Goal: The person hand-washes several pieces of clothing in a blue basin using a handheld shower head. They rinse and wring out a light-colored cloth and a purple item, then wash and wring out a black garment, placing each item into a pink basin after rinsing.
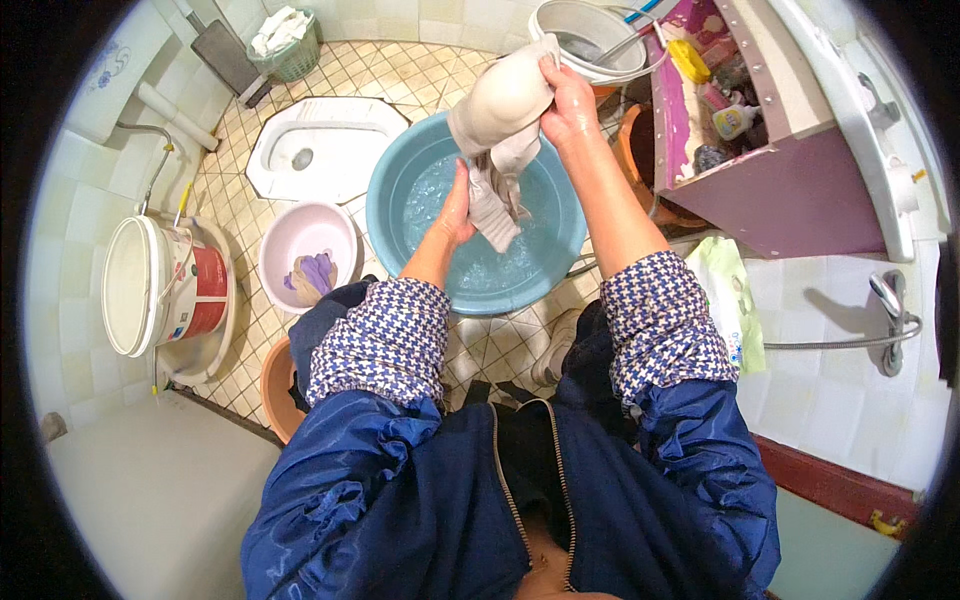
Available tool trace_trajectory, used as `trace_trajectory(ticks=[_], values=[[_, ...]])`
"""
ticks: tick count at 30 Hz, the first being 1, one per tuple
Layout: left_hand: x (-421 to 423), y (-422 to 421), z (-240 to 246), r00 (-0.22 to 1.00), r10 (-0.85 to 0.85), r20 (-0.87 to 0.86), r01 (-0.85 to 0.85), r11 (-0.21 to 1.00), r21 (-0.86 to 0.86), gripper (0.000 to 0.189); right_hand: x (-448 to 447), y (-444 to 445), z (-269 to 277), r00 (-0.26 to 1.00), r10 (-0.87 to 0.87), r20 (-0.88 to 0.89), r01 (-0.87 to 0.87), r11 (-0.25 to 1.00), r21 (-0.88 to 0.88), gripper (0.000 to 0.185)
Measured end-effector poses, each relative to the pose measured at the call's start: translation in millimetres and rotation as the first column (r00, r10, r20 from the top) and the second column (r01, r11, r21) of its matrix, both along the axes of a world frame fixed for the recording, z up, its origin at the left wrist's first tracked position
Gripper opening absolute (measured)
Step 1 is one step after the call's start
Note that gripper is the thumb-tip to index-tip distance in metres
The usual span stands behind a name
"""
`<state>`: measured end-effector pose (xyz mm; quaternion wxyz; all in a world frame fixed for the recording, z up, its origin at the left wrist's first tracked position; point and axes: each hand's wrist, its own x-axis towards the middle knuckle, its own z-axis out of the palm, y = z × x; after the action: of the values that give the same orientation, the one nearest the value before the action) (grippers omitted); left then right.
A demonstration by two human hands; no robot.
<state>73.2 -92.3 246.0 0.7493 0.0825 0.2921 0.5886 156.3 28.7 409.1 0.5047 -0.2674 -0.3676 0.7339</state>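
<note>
A wet beige garment with a moulded cup, apparently a bra [501, 97], hangs above a round blue plastic basin [381, 217] on the floor. My right hand [571, 109] grips its upper edge, beyond the basin's far right rim. Lower down, my left hand [454, 214] holds the hanging band, thumb up and fingers partly behind the fabric. The band's loose end dangles over the basin's water [427, 187], which looks rippled. Both hands look wet.
A squat toilet [337, 146] and a pink basin [274, 259] holding cloth lie left. White buckets stand at left [135, 285] and far right [544, 19]. A purple cabinet [795, 195] with bottles flanks my right arm. An orange tub [276, 375] sits by my left leg.
</note>
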Motion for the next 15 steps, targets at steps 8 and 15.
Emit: trace_trajectory(ticks=[8,15], values=[[16,-18,83,0.958,0.03,0.284,-0.055,0.995,0.083,0.098,64,-66,-42,0.707,-0.286,0.647,-0.335,0.669,0.663,0.029],[10,-11,87,0.963,-0.033,0.267,-0.007,0.989,0.148,0.045,79,-124,-17,0.592,-0.482,0.646,-0.584,0.296,0.756,0.027]])
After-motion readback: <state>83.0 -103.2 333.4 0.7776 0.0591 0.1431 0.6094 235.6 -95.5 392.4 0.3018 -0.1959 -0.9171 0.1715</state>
